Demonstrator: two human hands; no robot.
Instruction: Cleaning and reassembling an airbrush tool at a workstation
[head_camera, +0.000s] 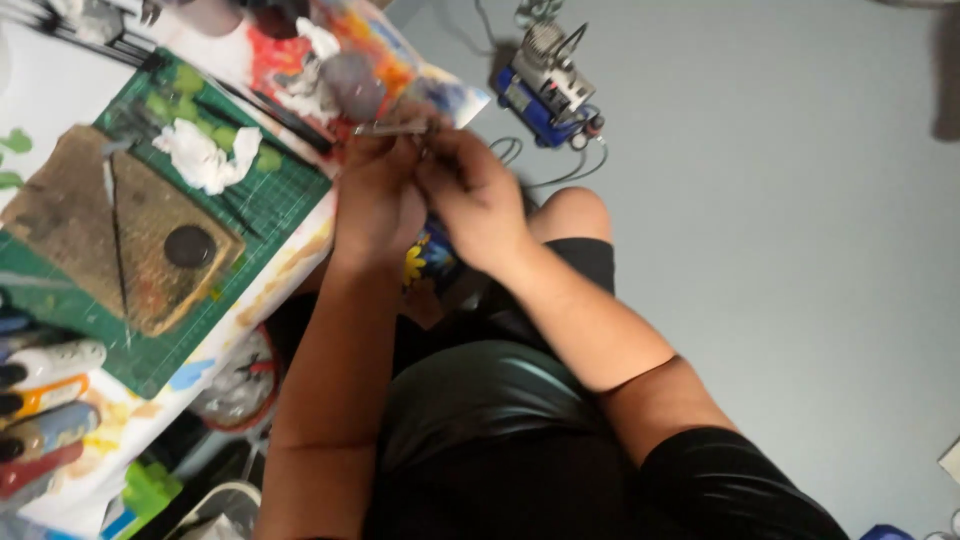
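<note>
My left hand (378, 200) and my right hand (475, 195) meet close together above my lap, at the edge of a paint-stained table (290, 265). Both grip a slim metal tool (390, 128) that pokes out leftward from the fingers; it is blurred and its kind is unclear. Below the hands, a small object painted blue with a yellow flower (425, 262) rests on my knee, partly hidden by the wrists.
A green cutting mat (265, 195) carries a stained brown board (120, 225) with a dark round lid (188, 246) and crumpled white tissue (205, 155). Paint markers (45, 400) lie at the left. A small blue compressor (545, 90) with a hose sits on the grey floor.
</note>
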